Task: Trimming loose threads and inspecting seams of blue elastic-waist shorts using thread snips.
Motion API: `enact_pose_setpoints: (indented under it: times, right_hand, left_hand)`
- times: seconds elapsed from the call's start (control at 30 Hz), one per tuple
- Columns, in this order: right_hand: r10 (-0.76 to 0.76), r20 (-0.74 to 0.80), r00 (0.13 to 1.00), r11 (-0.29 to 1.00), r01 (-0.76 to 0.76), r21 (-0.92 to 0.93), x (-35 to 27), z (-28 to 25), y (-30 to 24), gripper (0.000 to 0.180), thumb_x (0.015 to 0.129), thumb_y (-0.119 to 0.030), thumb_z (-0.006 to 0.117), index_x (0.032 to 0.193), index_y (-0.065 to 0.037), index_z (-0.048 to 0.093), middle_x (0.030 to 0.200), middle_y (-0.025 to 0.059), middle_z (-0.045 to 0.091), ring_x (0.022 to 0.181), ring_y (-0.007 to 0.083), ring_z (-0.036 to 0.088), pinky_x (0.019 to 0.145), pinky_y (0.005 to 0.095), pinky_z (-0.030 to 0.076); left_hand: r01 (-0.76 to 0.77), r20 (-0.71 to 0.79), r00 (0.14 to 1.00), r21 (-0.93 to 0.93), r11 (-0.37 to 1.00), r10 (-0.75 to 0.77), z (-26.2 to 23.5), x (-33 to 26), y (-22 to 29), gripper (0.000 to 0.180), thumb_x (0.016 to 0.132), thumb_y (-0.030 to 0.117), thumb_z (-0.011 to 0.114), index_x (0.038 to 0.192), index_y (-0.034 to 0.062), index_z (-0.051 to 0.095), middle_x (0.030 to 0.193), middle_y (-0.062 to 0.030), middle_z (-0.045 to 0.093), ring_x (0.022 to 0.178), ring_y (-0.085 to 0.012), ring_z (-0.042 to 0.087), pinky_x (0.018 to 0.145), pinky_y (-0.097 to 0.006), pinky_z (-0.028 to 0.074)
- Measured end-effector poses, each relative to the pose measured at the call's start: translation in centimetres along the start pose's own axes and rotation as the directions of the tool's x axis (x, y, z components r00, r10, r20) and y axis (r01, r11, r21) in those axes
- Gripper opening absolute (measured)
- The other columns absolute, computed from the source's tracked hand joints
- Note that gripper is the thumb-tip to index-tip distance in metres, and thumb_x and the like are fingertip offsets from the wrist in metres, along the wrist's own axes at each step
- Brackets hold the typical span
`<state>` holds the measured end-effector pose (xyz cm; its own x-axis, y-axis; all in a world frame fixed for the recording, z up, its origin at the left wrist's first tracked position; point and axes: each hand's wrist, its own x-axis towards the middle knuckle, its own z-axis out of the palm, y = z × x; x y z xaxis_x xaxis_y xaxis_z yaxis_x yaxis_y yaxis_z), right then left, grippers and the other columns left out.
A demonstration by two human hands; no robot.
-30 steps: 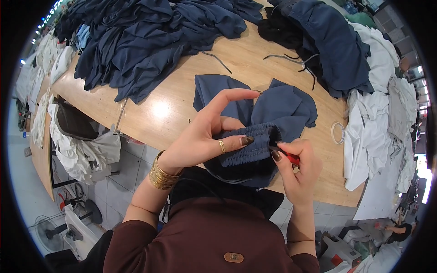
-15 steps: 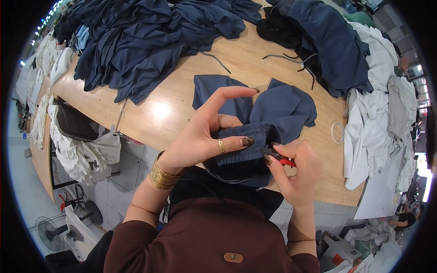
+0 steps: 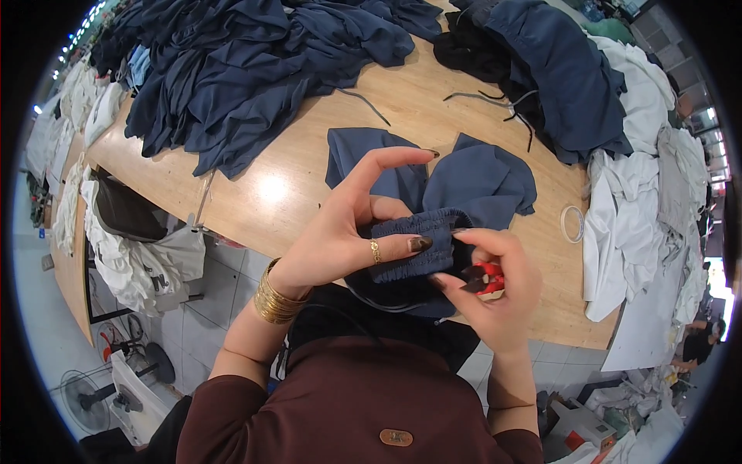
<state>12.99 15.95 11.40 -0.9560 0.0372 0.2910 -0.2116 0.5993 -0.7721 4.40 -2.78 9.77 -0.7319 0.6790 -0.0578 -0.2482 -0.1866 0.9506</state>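
A pair of navy shorts [image 3: 481, 178] lies at the table's near edge, legs pointing away and its gathered elastic waistband [image 3: 433, 264] turned toward me. My left hand [image 3: 344, 220] grips the waistband, thumb on top, while its index finger reaches out above the cloth. Red-handled thread snips [image 3: 490, 280] with dark blades sit in the curled fingers of my right hand [image 3: 506, 290]. Thumb and index finger of that hand are apart, with their tips at the waistband's right end. Whether they pinch any thread is too small to tell.
A large heap of navy garments [image 3: 232, 77] covers the far left of the wooden table [image 3: 263, 197]. More navy garments [image 3: 560, 77] with dangling drawstrings lie at far right, beside white cloth [image 3: 626, 240]. A tape roll [image 3: 572, 224] sits near the right edge.
My right thumb and index finger have spread apart around the waistband's end. The snips have shifted back into the palm, away from the cloth. My left hand stays put.
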Motion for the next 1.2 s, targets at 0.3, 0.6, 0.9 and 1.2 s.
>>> enact_pose_setpoints:
  times: [0.3,0.6,0.9,1.2]
  right_hand:
    - [0.052,-0.166,0.985,0.998,-0.047,0.033,-0.1,1.3,1.3,0.019,0.072,0.006,0.068,0.088,-0.004,0.064,0.073,0.0082,0.058,0.060,0.0175,0.056,0.054,0.0243,0.043]
    - [-0.307,-0.070,0.949,0.918,0.276,-0.284,-0.2,0.7,0.9,0.021,0.068,-0.001,0.074,0.086,-0.007,0.066,0.082,0.0055,0.057,0.062,0.0206,0.058,0.052,0.0278,0.045]
    - [-0.176,-0.174,0.969,0.983,0.162,-0.091,0.2,0.0,1.0,0.026,0.065,0.006,0.074,0.088,-0.005,0.067,0.083,0.0072,0.058,0.064,0.0186,0.058,0.054,0.0255,0.045]
    - [-0.425,0.048,0.904,0.837,0.412,-0.361,1.0,0.2,1.3,0.031,0.065,-0.004,0.070,0.096,-0.006,0.066,0.093,0.0047,0.060,0.071,0.0192,0.061,0.059,0.0293,0.047]
  left_hand:
    - [-0.097,-0.006,0.995,-0.075,0.993,0.097,0.1,0.0,-1.6,0.069,0.081,-0.005,0.064,0.138,0.0064,0.028,0.087,-0.0043,0.064,0.082,-0.0048,0.057,0.074,-0.018,0.044]
    - [-0.108,-0.004,0.994,-0.051,0.993,0.108,0.5,0.2,-1.1,0.069,0.081,-0.005,0.063,0.138,0.0060,0.027,0.087,-0.0051,0.063,0.083,-0.0061,0.058,0.074,-0.019,0.045]
    - [-0.109,-0.018,0.994,-0.029,0.994,0.109,0.4,0.0,-1.0,0.070,0.080,-0.008,0.062,0.139,0.0054,0.026,0.090,-0.0052,0.062,0.084,-0.0067,0.058,0.075,-0.020,0.045]
    - [-0.172,0.019,0.985,0.155,0.973,0.171,1.3,-0.2,-0.3,0.075,0.078,-0.012,0.060,0.141,0.0050,0.024,0.124,-0.0056,0.047,0.090,-0.0078,0.059,0.080,-0.024,0.048]
